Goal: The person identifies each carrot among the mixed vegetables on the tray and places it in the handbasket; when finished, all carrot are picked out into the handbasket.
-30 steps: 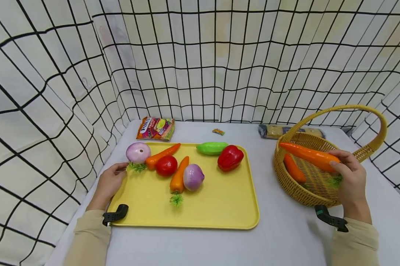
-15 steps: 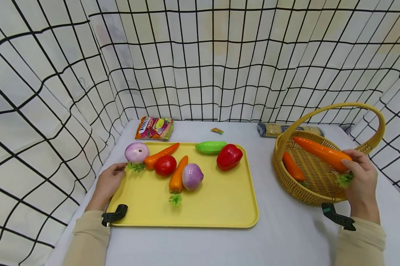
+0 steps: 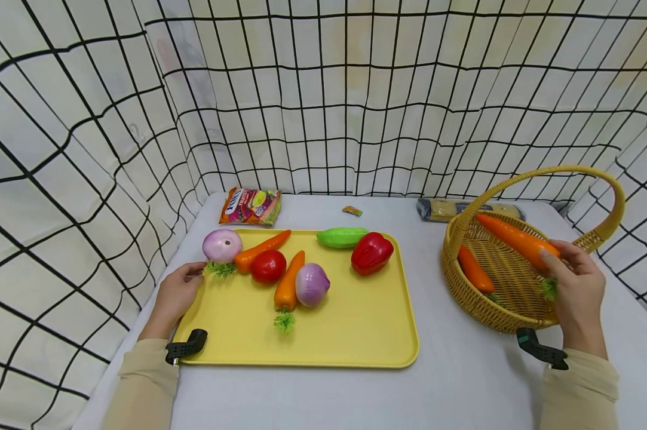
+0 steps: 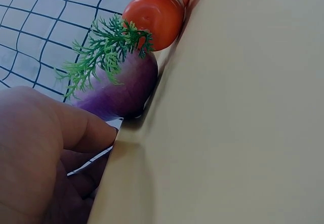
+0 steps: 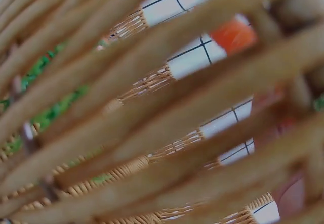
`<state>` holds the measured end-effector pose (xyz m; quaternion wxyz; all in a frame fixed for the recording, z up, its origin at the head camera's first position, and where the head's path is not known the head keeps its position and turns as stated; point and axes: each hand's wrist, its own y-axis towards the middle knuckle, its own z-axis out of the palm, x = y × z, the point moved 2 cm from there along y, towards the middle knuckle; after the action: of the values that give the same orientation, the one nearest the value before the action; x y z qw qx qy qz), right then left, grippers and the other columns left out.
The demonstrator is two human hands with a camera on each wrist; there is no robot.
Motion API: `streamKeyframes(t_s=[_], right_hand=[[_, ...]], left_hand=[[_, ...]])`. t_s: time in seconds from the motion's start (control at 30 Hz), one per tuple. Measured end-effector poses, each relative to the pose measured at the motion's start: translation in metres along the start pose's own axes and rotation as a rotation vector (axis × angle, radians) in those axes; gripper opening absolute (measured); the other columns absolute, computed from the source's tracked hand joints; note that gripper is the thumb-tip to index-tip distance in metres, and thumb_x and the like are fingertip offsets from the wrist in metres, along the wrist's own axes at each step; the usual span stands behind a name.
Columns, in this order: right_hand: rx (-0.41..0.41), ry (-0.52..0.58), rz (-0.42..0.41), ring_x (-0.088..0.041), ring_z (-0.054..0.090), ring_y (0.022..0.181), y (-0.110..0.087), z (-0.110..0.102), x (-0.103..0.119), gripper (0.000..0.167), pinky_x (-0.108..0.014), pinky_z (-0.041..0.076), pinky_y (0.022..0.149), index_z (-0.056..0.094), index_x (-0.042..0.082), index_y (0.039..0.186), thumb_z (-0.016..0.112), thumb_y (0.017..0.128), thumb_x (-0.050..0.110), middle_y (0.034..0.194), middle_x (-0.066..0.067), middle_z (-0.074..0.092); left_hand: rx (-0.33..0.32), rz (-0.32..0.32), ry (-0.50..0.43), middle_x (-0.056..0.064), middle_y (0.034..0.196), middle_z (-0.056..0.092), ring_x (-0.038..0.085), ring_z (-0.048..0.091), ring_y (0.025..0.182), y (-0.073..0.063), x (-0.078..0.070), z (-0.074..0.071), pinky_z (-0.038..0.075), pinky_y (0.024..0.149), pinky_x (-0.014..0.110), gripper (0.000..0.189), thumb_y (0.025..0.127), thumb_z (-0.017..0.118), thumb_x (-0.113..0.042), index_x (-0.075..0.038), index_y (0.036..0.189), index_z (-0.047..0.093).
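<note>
Fingers of the right hand [image 3: 573, 292] curl round the thick end of a large orange carrot [image 3: 517, 240], holding it tilted inside the wicker basket [image 3: 474, 310], its tip toward the far rim under the arched handle and its green top down by the palm. A smaller carrot [image 3: 472, 270] lies in the basket just beside it. The right wrist view shows only blurred wicker strands with a spot of orange behind them. The left hand [image 3: 175, 295] rests on the near-left edge of the yellow tray [image 3: 355, 334], fingers loosely bent against the rim and gripping nothing. On the tray lie two purple onions [image 3: 222, 245], two carrots, a tomato [image 3: 267, 266], a red pepper [image 3: 372, 253] and a green cucumber [image 3: 342, 237]. A snack packet [image 3: 251, 206] sits behind the tray on the white table [image 3: 452, 382].
</note>
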<state>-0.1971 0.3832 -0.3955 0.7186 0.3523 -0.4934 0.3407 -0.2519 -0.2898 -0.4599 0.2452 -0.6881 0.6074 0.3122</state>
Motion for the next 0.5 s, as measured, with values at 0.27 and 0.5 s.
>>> streamKeyframes(t_s=[0.27,0.5], right_hand=[[0.072,-0.259,0.075,-0.001,0.065,0.072,0.0005,-0.0030,-0.0055,0.030,-0.013,0.053,0.062,0.062,0.013,0.115,0.074,0.087,0.016,0.107,0.005,0.052],[0.119,-0.582,0.110,0.002,0.058,0.083,0.0002,-0.0019,-0.0074,0.039,-0.010,0.050,0.067,0.059,0.016,0.125,0.070,0.090,0.031,0.106,0.014,0.050]], left_hand=[[0.002,-0.012,-0.005,0.025,0.129,0.055,0.039,0.053,0.114,0.0004,0.0004,0.0005,0.042,0.089,0.045,0.042,0.102,0.043,-0.019,0.001,0.137,0.051],[0.000,-0.017,-0.011,0.025,0.129,0.054,0.039,0.052,0.114,0.0000,-0.0001,0.0009,0.042,0.090,0.047,0.042,0.102,0.043,-0.019,0.001,0.137,0.051]])
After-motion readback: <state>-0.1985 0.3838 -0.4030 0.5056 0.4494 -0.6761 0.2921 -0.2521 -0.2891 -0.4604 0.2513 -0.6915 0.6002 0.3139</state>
